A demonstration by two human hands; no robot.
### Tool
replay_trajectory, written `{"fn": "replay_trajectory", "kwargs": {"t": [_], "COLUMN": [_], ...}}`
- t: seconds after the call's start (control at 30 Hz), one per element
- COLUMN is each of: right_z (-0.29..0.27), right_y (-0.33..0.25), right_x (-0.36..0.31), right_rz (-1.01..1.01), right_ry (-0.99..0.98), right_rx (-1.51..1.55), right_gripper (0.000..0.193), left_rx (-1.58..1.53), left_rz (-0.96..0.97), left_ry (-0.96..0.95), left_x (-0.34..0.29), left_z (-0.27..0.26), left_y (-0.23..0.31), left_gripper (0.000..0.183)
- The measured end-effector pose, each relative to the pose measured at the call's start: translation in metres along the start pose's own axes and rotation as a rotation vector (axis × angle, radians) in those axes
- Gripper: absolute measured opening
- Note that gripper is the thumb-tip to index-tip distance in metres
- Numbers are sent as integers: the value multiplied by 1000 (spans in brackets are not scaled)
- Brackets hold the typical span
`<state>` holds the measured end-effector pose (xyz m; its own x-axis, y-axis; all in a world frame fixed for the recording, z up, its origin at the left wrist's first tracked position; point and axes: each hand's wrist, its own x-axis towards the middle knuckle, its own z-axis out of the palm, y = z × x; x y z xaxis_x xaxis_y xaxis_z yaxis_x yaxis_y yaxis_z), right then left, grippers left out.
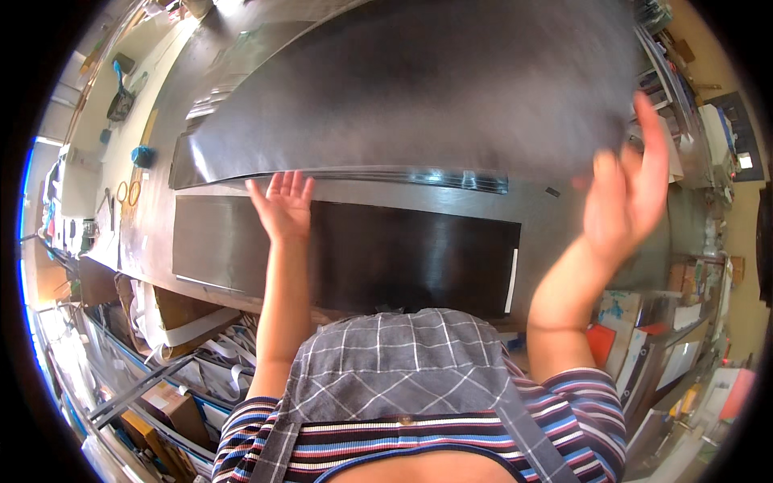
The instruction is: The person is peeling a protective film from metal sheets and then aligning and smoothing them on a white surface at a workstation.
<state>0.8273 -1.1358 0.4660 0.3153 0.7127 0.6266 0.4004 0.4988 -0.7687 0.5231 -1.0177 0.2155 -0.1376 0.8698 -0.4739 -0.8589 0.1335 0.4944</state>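
A large dark, glossy flexible sheet (403,105) stretches across the upper middle, its near edge bowed and its right corner smeared by motion. At that near edge my left hand (286,209) is palm up, fingers spread and fingertips just at the edge; it grips nothing. My right hand (620,201) is raised at the sheet's right corner with fingers stretched apart. It is partly blurred, so whether it touches the corner is unclear. Under the sheet's near edge shows a stack of dark strips (459,179). Closer to me a black rectangular sheet (411,253) lies flat on the metal table (555,217).
Scissors (134,191) and a blue roll (142,156) lie on the left side. Below the table's left edge are boxes (173,406) and white strips (225,350). Folders and a red item (600,342) stand at the lower right. Racks (668,72) line the right.
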Motion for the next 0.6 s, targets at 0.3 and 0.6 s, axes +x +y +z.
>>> {"fn": "replay_trajectory", "kwargs": {"t": [0.3, 0.6], "right_z": [-114, -121], "right_y": [91, 156], "right_x": [-138, -215], "right_rz": [741, 949], "right_ry": [-147, 42], "right_rx": [-128, 706], "right_gripper": [11, 38], "left_rx": [-534, -331], "left_rz": [-151, -221], "left_ry": [-177, -138], "left_x": [81, 98], "left_z": [-35, -72], "left_y": [74, 53], "left_gripper": [35, 42]}}
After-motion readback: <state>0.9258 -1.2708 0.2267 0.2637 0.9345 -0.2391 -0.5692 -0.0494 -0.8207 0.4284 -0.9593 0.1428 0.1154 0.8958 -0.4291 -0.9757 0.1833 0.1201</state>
